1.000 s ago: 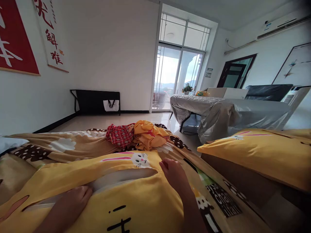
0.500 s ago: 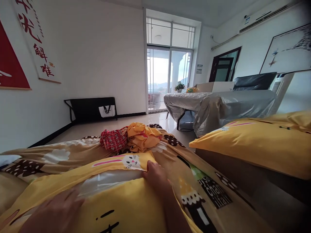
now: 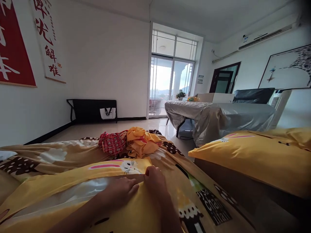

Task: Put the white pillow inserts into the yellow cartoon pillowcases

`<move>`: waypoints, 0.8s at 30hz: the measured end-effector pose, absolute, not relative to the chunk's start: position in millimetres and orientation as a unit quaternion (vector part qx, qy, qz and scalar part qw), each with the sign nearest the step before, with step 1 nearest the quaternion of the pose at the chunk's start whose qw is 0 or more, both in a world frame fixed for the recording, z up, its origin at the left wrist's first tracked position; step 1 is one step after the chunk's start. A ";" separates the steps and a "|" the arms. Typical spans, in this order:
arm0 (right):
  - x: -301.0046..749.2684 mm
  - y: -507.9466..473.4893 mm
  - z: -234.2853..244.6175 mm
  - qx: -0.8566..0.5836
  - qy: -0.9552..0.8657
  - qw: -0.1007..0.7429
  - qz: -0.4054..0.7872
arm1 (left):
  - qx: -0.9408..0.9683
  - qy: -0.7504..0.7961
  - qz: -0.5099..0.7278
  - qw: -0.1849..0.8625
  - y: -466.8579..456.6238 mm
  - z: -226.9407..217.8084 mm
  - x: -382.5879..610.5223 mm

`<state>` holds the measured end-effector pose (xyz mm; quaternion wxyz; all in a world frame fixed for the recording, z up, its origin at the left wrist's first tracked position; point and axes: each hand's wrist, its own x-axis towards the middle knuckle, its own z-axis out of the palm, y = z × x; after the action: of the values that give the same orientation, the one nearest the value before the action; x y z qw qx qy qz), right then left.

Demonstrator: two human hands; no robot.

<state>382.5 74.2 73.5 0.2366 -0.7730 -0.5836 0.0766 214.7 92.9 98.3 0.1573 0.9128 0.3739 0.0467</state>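
Observation:
In front of me on the bed lies a yellow pillowcase (image 3: 80, 170) with a white rabbit face and pink ears. Its long opening gapes, and a white pillow (image 3: 93, 188) shows inside. My right hand (image 3: 155, 182) is closed on the pillowcase edge at the right end of the opening. Just left of it, my left hand (image 3: 121, 191) lies over the white pillow, fingers bent together at the near edge of the opening. Its fingertips seem to pinch the yellow cloth there.
A crumpled yellow cloth (image 3: 142, 142) and a red plaid cloth (image 3: 113, 143) lie on the patterned blanket (image 3: 170, 173) beyond. Another yellow pillow (image 3: 252, 155) rests at the right. Farther off stand a plastic-covered table (image 3: 206, 113) and a black folded frame (image 3: 89, 110) by the wall.
My left hand has moved right and away from me along the opening, up to my right hand. The right hand keeps its hold at the corner. The view has tilted up slightly.

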 end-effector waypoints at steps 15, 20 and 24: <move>399.4 84.5 72.2 -0.717 -0.602 0.328 0.126 | 0.770 0.389 0.201 0.464 127.2 77.0 251.4; 397.4 82.5 74.2 -0.714 -0.606 0.329 0.118 | 0.729 0.369 0.231 0.528 125.1 71.5 257.0; 393.7 80.2 75.0 -0.725 -0.594 0.332 0.101 | 0.683 0.340 0.230 0.604 121.2 69.8 259.8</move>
<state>393.7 80.2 75.0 0.3323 -0.7254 -0.5943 0.1010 259.8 121.2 69.8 0.6042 0.6831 0.3398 0.2300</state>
